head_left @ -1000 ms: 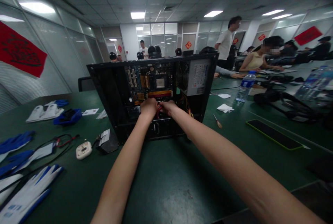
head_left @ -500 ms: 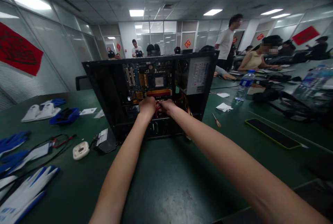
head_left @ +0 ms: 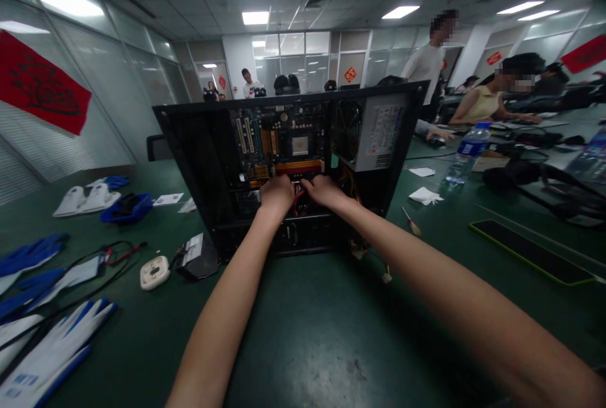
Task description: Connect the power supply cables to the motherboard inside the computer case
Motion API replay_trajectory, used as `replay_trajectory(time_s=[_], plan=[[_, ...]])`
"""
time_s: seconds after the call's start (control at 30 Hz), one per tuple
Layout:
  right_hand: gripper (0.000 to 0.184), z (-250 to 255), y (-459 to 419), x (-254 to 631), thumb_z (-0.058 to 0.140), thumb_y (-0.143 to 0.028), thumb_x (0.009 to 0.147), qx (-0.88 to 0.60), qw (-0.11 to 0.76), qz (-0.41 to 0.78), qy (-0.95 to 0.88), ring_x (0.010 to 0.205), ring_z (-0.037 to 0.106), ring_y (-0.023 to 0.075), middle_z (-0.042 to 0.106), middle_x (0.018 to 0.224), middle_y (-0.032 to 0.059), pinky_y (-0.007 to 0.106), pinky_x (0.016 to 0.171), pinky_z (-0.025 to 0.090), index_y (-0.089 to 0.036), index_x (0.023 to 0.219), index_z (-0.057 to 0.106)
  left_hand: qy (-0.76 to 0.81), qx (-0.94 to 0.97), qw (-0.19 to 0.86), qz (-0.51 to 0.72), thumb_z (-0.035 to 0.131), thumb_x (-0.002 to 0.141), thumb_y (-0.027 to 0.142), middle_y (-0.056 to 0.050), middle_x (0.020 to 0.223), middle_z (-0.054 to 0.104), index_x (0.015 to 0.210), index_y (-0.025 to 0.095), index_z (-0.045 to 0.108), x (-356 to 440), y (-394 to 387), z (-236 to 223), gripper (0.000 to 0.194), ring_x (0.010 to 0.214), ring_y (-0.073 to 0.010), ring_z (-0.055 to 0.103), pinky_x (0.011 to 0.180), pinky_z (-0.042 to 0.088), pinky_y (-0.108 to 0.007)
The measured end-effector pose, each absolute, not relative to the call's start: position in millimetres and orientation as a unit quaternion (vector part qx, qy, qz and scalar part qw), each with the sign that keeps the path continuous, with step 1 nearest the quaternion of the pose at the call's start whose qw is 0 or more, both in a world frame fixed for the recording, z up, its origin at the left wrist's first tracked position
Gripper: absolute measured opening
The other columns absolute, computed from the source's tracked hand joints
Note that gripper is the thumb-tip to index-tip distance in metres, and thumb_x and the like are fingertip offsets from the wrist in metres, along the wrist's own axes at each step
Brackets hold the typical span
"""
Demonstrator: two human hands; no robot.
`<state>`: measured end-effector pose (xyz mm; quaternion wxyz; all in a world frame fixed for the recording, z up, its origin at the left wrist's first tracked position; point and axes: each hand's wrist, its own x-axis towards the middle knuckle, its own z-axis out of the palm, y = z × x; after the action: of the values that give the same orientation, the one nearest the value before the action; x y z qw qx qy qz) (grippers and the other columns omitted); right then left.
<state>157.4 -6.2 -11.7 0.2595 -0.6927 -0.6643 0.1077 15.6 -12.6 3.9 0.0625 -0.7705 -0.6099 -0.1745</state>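
An open black computer case stands on the table, its inside facing me. Both my hands reach into its lower middle, just below the motherboard and its memory slots. My left hand is closed, knuckles up, with its fingertips hidden. Close by on the right, my right hand is closed with the thumb toward the left hand. Red and black cables run between the two hands; the right fingers pinch at them. A power supply sits in the upper right of the case.
On the green table lie work gloves, a blue tray, a white square object and a black box-shaped part at left. To the right are a brush, a water bottle and a black strip. People sit and stand beyond.
The view has shifted slightly, so most things sit farther right. The case's right side has swung a little nearer, and a small cable plug now shows beside its lower right. My hands are slightly farther apart.
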Motion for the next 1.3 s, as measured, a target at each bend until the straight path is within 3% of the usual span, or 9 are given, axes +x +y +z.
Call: replay_trajectory(time_s=[0.1,0.23,0.5,0.97,1.3], plan=[[0.048,-12,-11,163,0.042,-0.039,0.103,-0.683,0.264,0.089,-0.675,0.090,0.073,0.0246,0.077,0.092,0.0193,0.026,0.070,0.044,-0.009,0.091,0.078,-0.612,-0.759,0.048,-0.218,0.047,0.098,0.031,-0.019,0.104,0.073,0.120,0.012,0.063,12,-11,-1,0.033,0.099,-0.0325,0.071,0.081,0.052,-0.038],[0.047,-12,-16,161,0.041,-0.037,0.103,-0.655,0.294,0.094,-0.689,0.078,0.071,0.0200,0.077,0.086,0.0139,0.025,0.062,0.039,-0.012,0.089,0.078,-0.575,-0.786,-0.032,-0.225,0.050,0.097,0.034,-0.013,0.099,0.073,0.100,0.017,0.064,10,-4,-9,0.022,0.094,-0.0274,0.069,0.077,0.049,-0.033],[0.038,-17,-20,157,0.040,-0.030,0.103,-0.608,0.256,0.099,-0.745,0.098,0.071,0.0237,0.076,0.105,0.0157,0.026,0.074,0.042,-0.015,0.101,0.076,-0.503,-0.841,-0.014,-0.197,0.043,0.097,0.024,-0.011,0.090,0.072,0.094,0.018,0.064,15,-12,-7,0.022,0.082,-0.0235,0.067,0.069,0.043,-0.030],[0.041,-9,-23,158,0.036,-0.027,0.105,-0.604,0.237,0.119,-0.752,0.107,0.070,0.0251,0.074,0.113,0.0179,0.027,0.083,0.045,-0.012,0.108,0.074,-0.494,-0.846,0.014,-0.199,0.047,0.092,0.020,-0.010,0.080,0.072,0.080,0.016,0.068,17,-4,-6,0.024,0.075,-0.0213,0.065,0.067,0.041,-0.030],[0.040,-11,-25,158,0.037,-0.026,0.104,-0.600,0.228,0.117,-0.758,0.104,0.070,0.0259,0.074,0.111,0.0196,0.028,0.080,0.045,-0.011,0.110,0.073,-0.521,-0.833,-0.028,-0.186,0.047,0.093,0.021,-0.010,0.084,0.074,0.085,0.017,0.069,18,-9,-3,0.024,0.079,-0.0225,0.067,0.068,0.042,-0.030]])
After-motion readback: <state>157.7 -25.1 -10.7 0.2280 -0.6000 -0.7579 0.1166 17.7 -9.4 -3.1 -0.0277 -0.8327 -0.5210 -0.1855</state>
